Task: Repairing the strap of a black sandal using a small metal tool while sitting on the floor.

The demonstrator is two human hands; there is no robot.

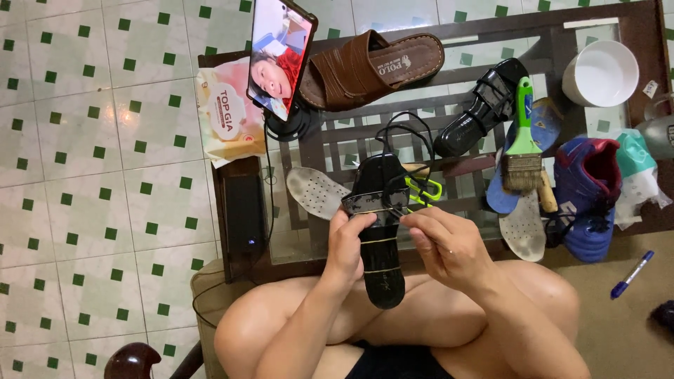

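Note:
A glossy black strappy sandal (379, 231) is held over my lap, sole side up, with a rubber band around its middle. My left hand (347, 245) grips it from the left edge. My right hand (446, 242) pinches a thin strap or band at the sandal's right side. Black straps (404, 133) loop up from the sandal toward the glass table. Scissors with yellow-green handles (423, 189) lie just behind my right hand.
On the glass-topped table (330, 238) lie a second black sandal (484, 109), a brown slipper (372, 67), a white insole (316, 191), a green-handled brush (523, 140), a blue-and-red shoe (586, 196), a white bowl (600, 74) and a propped phone (281, 56). A blue pen (632, 275) lies at the right.

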